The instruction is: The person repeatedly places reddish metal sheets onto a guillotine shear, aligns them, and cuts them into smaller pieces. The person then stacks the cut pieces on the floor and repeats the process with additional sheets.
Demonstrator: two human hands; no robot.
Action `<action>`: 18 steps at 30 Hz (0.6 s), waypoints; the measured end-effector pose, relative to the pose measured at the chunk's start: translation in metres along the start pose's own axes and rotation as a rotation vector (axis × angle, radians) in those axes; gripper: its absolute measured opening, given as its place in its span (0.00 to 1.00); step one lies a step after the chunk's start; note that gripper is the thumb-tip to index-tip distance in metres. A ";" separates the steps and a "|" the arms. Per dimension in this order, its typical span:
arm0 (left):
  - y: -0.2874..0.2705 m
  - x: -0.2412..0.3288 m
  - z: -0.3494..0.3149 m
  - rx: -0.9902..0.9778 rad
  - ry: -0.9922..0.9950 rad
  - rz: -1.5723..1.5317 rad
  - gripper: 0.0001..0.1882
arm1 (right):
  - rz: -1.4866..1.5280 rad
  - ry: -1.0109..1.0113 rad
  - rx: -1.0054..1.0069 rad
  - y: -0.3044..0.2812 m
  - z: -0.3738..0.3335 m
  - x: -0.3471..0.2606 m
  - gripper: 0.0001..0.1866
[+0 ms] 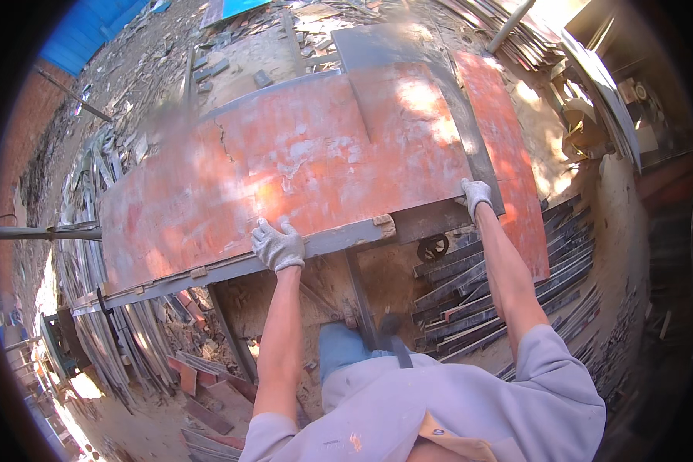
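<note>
A large, worn orange-red board (308,165) lies across a workbench whose grey front rail (162,286) runs along the near side. A crack shows in its far left part. My left hand (279,246), in a pale work glove, rests on the board's near edge, fingers and thumb apart. At the board's near right corner my gloved right hand (477,195) has its fingers closed over the edge. The underside of that grip is hidden. A dark panel (423,221) shows beneath the board, and a small wooden block (384,225) sits on the rail.
Another orange-red board (508,154) lies to the right. Stacked dark strips (508,269) are low on the right, near a black wheel-like ring (433,248). Long thin strips (123,346) and scrap boards (219,400) lie at left. A metal pole (46,232) juts in from the left.
</note>
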State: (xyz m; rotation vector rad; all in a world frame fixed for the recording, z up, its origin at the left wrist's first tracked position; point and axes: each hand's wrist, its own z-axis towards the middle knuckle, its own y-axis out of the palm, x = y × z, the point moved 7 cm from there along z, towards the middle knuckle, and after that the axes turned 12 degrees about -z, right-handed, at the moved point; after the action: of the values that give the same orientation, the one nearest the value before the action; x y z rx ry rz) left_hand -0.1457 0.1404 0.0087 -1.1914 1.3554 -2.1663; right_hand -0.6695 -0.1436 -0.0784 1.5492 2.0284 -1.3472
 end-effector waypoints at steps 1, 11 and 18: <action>0.003 0.006 0.010 -0.002 0.004 -0.008 0.33 | 0.029 -0.003 -0.006 0.002 -0.002 -0.013 0.15; 0.041 0.053 0.094 -0.033 0.036 -0.038 0.29 | -0.102 -0.016 0.014 0.002 0.078 -0.069 0.15; 0.044 0.060 0.142 -0.042 -0.024 0.006 0.28 | 0.141 -0.046 -0.017 0.051 0.068 -0.127 0.14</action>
State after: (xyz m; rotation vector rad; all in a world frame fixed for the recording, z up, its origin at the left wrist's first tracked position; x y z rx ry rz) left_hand -0.0771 -0.0028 0.0289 -1.2233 1.3985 -2.1223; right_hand -0.5958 -0.2756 -0.0562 1.6061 1.8615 -1.2971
